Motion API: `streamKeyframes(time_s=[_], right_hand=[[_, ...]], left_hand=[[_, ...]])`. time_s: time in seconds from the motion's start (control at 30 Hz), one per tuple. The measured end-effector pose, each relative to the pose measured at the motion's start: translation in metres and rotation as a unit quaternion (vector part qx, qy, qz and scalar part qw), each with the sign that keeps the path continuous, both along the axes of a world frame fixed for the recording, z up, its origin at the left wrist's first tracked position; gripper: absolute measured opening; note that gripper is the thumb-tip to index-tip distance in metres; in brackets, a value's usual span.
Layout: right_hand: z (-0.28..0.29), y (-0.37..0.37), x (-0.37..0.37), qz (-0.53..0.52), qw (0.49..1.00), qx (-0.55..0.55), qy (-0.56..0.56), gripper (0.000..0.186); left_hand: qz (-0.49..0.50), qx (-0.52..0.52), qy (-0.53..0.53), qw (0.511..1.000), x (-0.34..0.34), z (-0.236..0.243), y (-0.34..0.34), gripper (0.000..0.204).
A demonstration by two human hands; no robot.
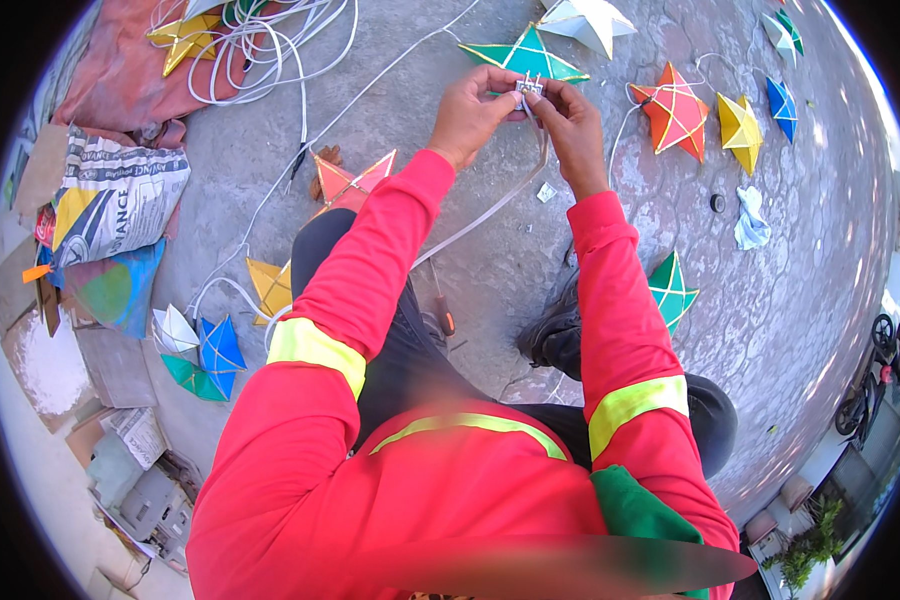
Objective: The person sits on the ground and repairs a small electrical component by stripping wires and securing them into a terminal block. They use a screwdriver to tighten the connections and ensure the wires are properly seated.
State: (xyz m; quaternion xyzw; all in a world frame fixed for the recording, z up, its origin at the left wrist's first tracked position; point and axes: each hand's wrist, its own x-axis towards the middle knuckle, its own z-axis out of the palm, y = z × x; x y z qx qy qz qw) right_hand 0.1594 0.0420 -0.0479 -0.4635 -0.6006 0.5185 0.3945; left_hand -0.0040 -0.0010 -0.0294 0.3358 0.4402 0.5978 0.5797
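Note:
Both hands meet far ahead of me over the pavement, pinching a small plug [529, 87] with two metal prongs pointing away. My left hand [473, 112] grips its left side with thumb and fingertips. On the other side my right hand [574, 128] holds it the same way. A flat white cable [485, 215] hangs from the plug and runs back toward my left knee. Just beyond the fingers lies a green star lantern [526, 55] with gold edging. The plug's inside is too small to make out. Between my legs rests a screwdriver [446, 318] with an orange handle.
White star [590, 22], red star [675, 112], yellow star [739, 132] and blue star [782, 108] lie ahead, joined by wire. A coil of white cable [270, 50] sits far left, near a printed sack [120, 195]. A pale cloth [751, 220] is at right.

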Motion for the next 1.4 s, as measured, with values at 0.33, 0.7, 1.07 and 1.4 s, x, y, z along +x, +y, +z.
streamKeyframes(time_s=[0.33,0.7,1.07,1.4], right_hand=[[0.008,0.003,0.002,-0.009,0.995,0.046,-0.091,0.027],[0.029,-0.010,-0.010,-0.089,0.964,0.229,-0.102,0.017],[0.043,0.013,0.003,0.072,0.824,0.473,-0.303,0.014],[0.069,0.027,-0.002,0.206,0.737,0.490,-0.418,0.011]], left_hand=[[0.008,0.034,0.042,0.999,-0.001,-0.004,0.003,0.020],[0.097,0.092,0.268,0.954,-0.001,0.011,-0.001,0.014],[0.039,0.042,0.250,0.966,-0.006,0.021,-0.003,0.015],[0.026,-0.047,0.130,0.990,-0.005,0.023,-0.002,0.014]])
